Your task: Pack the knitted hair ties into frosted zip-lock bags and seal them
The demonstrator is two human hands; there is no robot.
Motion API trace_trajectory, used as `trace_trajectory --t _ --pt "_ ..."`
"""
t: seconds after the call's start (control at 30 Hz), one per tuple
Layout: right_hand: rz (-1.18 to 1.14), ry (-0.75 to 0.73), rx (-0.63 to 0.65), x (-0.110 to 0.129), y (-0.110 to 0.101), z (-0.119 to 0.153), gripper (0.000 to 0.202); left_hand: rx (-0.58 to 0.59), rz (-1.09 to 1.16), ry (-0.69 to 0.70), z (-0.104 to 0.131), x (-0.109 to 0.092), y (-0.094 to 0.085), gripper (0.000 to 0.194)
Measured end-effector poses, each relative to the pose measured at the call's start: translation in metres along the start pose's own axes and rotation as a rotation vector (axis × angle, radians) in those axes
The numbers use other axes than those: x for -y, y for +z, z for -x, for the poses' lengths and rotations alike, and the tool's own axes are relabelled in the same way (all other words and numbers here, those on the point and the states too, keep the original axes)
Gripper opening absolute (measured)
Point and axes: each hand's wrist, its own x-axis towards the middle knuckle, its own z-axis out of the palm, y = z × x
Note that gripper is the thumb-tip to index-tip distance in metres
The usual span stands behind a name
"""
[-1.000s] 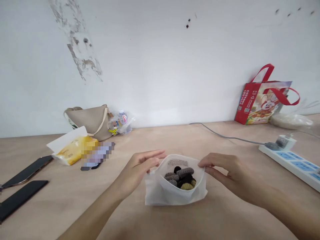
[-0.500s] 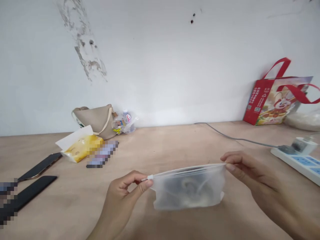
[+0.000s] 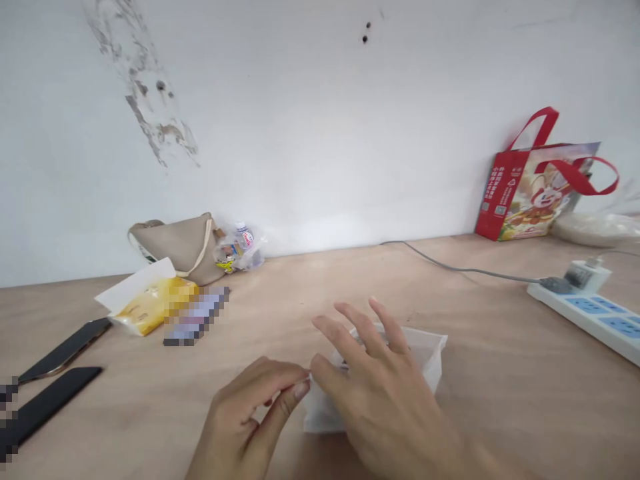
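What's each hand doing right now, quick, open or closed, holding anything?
Left hand: closed, pinching the translucent pouch at its left end.
Right hand: open, fingers spread over the pouch; can't tell whether it touches.

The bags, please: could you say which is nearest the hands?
The white pouch, pinched by the left hand; others, like the beige bag and red bag, sit by the wall.

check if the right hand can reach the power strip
Probably yes: the right hand is spread over the white pouch, and past that no object lies before the power strip; the grey cord comes in from behind.
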Motion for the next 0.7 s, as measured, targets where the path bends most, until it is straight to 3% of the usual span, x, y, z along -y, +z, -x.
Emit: trace_trajectory --t 0.17,0.3,0.4,0.47,0.53,0.6,0.7 --pt "-0.022 -0.013 -0.053 -0.006 0.002 0.007 0.015 -0.023 -0.008 0.137 0.004 -0.006 0.005 0.014" --pt "-0.057 -0.020 -0.107 -0.010 -0.005 0.008 0.024 -0.013 -0.020 0.200 0.000 -0.012 0.010 0.015" --pt "-0.002 -0.014 -0.113 -0.032 -0.017 0.021 0.033 -0.125 -0.122 0.133 -0.004 0.000 -0.002 0.012" --pt "0.050 0.030 -0.081 -0.053 -0.026 0.035 0.036 -0.266 -0.228 0.015 -0.007 0.014 -0.015 0.016" --pt "0.102 0.145 -0.066 -0.068 -0.032 0.044 0.034 -0.349 -0.298 -0.082 -0.009 0.024 -0.025 0.020" --pt "0.076 0.183 -0.052 -0.069 -0.032 0.043 0.026 -0.306 -0.282 -0.077 -0.012 0.026 -0.027 0.021" --pt "-0.028 0.150 -0.022 -0.043 -0.022 0.023 0.015 -0.223 -0.230 0.048 -0.013 0.012 -0.019 0.017"
